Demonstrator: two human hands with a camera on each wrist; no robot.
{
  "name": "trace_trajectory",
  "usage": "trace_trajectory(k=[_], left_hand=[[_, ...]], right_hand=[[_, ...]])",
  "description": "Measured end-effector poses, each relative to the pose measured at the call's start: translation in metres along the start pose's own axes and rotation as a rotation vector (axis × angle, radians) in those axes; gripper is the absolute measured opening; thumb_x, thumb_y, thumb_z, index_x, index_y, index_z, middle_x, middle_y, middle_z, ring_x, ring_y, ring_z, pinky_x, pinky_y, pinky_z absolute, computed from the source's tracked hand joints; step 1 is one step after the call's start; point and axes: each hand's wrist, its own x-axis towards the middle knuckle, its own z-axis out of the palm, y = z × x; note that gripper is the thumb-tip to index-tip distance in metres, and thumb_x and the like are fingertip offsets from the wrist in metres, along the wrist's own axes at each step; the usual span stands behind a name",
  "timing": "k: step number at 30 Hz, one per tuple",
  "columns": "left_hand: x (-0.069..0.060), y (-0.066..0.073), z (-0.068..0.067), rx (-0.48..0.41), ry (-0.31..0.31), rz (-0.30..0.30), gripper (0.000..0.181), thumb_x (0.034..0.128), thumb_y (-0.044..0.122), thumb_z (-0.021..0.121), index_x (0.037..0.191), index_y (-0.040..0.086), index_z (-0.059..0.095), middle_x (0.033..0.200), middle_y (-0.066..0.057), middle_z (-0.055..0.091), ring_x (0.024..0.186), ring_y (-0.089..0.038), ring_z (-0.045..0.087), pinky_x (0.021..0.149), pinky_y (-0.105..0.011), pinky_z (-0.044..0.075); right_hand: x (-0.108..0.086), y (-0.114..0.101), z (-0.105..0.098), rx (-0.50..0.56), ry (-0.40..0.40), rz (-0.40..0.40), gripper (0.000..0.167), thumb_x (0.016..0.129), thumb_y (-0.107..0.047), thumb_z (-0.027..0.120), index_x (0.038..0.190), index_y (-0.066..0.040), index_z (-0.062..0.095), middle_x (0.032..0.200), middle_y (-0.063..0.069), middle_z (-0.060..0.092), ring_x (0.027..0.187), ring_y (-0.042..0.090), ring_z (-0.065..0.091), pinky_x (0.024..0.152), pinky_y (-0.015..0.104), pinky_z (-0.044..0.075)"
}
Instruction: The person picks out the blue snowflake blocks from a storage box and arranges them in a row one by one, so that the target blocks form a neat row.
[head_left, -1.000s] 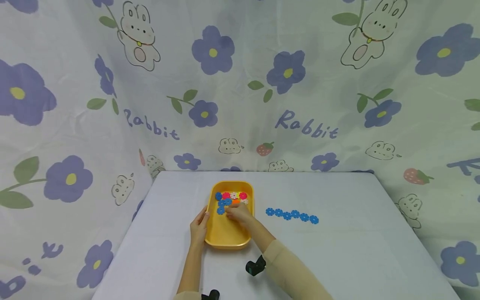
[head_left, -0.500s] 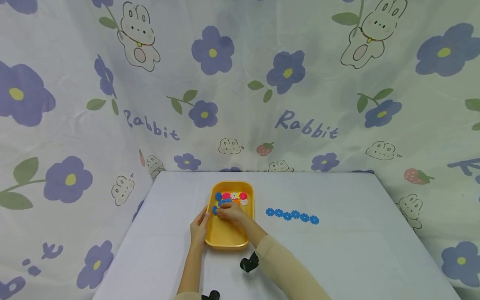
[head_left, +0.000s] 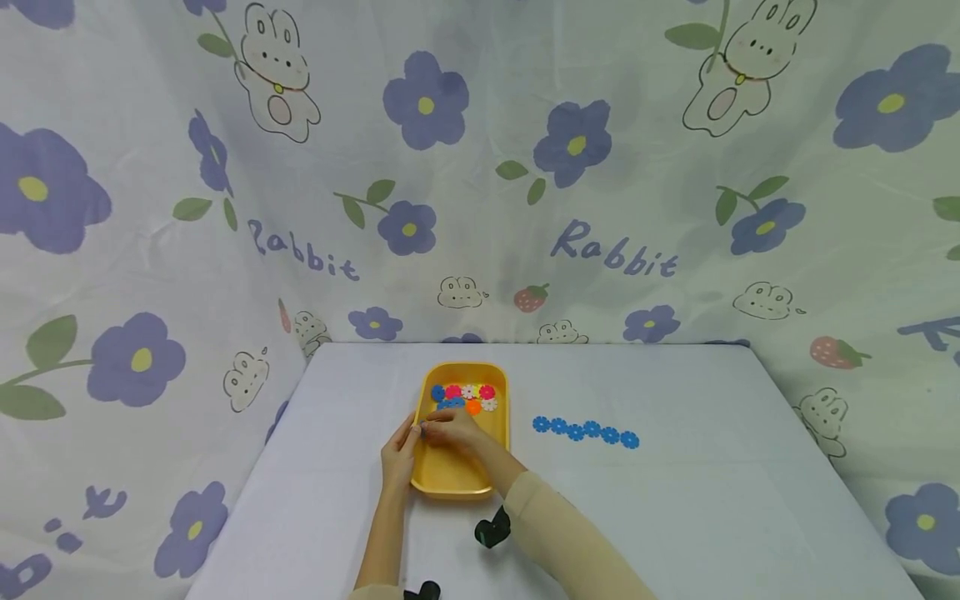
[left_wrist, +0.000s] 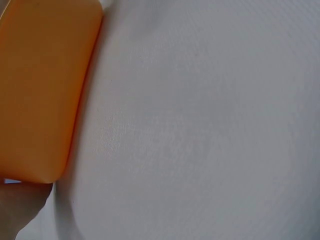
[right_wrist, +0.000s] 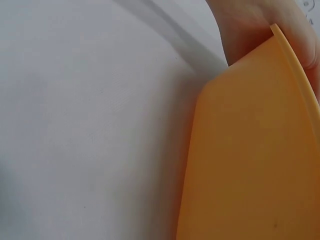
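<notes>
My left hand [head_left: 397, 458] grips the left rim of a yellow tray [head_left: 453, 477], its thumb over the edge. Inside the tray, my right hand [head_left: 456, 429] pinches a small blue flower-shaped piece [head_left: 423, 427] close to the left rim, near the left thumb; most of that piece is hidden by the fingers. Several flower-shaped pieces in blue, pink, white and orange [head_left: 472, 407] lie toward the tray's far end. The left wrist view has the tray's outer wall [left_wrist: 45, 90] and part of a hand under its corner. The right wrist view also faces an outer wall [right_wrist: 250, 150].
To the right of the tray, several blue flower-shaped pieces [head_left: 575, 432] form a wavy row on the white table [head_left: 690, 500]. A patterned curtain [head_left: 480, 167] stands behind and at both sides. Black wrist devices [head_left: 492, 528] sit below the forearms.
My right hand has moved left across the tray with a blue piece, from the middle to the left rim. The left hand keeps its grip on the tray.
</notes>
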Motion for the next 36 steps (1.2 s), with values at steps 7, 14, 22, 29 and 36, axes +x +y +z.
trace_trajectory(k=[7, 14, 22, 29, 36], left_hand=[[0.001, 0.000, 0.000, -0.001, 0.024, -0.016, 0.043, 0.0968, 0.022, 0.054, 0.135, 0.004, 0.050, 0.133, -0.021, 0.052, 0.114, -0.018, 0.053, 0.090, -0.013, 0.044], [0.002, 0.001, 0.001, -0.017, 0.030, -0.005, 0.043, 0.0962, 0.021, 0.055, 0.135, 0.003, 0.051, 0.135, -0.021, 0.050, 0.122, -0.024, 0.047, 0.089, -0.010, 0.043], [0.001, 0.001, 0.001, -0.012, 0.045, 0.001, 0.042, 0.0954, 0.020, 0.056, 0.133, 0.002, 0.052, 0.132, -0.024, 0.052, 0.111, -0.013, 0.052, 0.081, -0.007, 0.043], [0.000, 0.000, 0.001, -0.017, 0.026, -0.020, 0.042, 0.0965, 0.021, 0.054, 0.135, 0.005, 0.051, 0.133, -0.022, 0.051, 0.115, -0.019, 0.051, 0.081, -0.008, 0.044], [-0.009, 0.016, 0.001, -0.011, -0.020, -0.025, 0.042, 0.0974, 0.016, 0.052, 0.136, 0.000, 0.047, 0.136, -0.026, 0.047, 0.123, -0.029, 0.046, 0.098, -0.026, 0.044]], right_hand=[[-0.005, -0.001, 0.001, 0.018, -0.018, 0.027, 0.041, 0.084, 0.007, 0.063, 0.122, 0.015, 0.052, 0.099, 0.026, 0.066, 0.086, 0.033, 0.068, 0.075, 0.041, 0.057], [-0.008, 0.000, 0.002, 0.028, -0.037, 0.035, 0.045, 0.082, 0.008, 0.065, 0.124, 0.015, 0.049, 0.096, 0.031, 0.065, 0.092, 0.040, 0.065, 0.077, 0.044, 0.056], [-0.010, 0.003, 0.004, -0.018, -0.057, 0.015, 0.046, 0.079, 0.013, 0.064, 0.122, 0.017, 0.047, 0.093, 0.033, 0.064, 0.088, 0.046, 0.064, 0.073, 0.049, 0.055], [-0.011, 0.002, 0.000, -0.033, -0.019, 0.023, 0.035, 0.080, 0.009, 0.065, 0.114, 0.014, 0.057, 0.084, 0.026, 0.067, 0.079, 0.038, 0.068, 0.069, 0.042, 0.058], [-0.015, -0.004, -0.006, 0.074, 0.027, 0.040, 0.025, 0.085, 0.005, 0.061, 0.109, 0.014, 0.062, 0.086, 0.021, 0.068, 0.071, 0.022, 0.068, 0.070, 0.036, 0.058]])
